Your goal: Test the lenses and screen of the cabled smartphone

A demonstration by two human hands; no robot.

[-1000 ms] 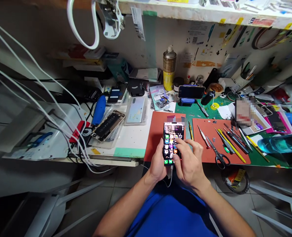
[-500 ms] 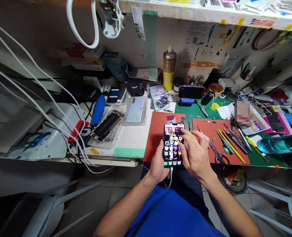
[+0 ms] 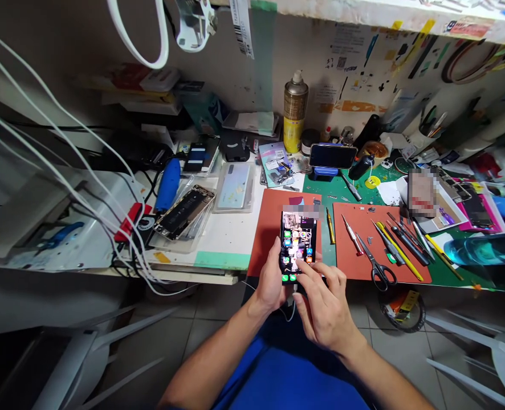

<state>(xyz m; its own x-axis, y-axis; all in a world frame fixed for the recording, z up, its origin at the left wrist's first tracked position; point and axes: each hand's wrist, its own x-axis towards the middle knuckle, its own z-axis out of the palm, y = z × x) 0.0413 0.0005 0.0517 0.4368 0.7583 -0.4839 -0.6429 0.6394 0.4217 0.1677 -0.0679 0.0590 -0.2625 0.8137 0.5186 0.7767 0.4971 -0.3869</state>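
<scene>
A lit smartphone (image 3: 294,242) with rows of app icons stands tilted toward me above the bench's front edge. My left hand (image 3: 272,279) is wrapped around its lower left side. A white charging cable (image 3: 293,310) runs from the phone's bottom end. Over the lower part of the screen hovers my right hand (image 3: 324,299), its fingers apart and the index fingertip at or near the glass; whether it touches I cannot tell. Nothing is held in that hand. Beneath and behind the phone lies a reddish-brown mat (image 3: 269,222).
To the right, a second brown mat (image 3: 346,262) bears scissors (image 3: 378,270), tweezers (image 3: 353,234) and several pen-like tools. An opened phone (image 3: 186,212) and a silver phone (image 3: 233,187) lie left. A spray can (image 3: 295,111) and a propped phone (image 3: 332,155) stand behind. White cables (image 3: 85,176) hang at left.
My right hand has moved from the upper right of the screen down to its lower part. The left hand still holds the phone. The view has shifted slightly.
</scene>
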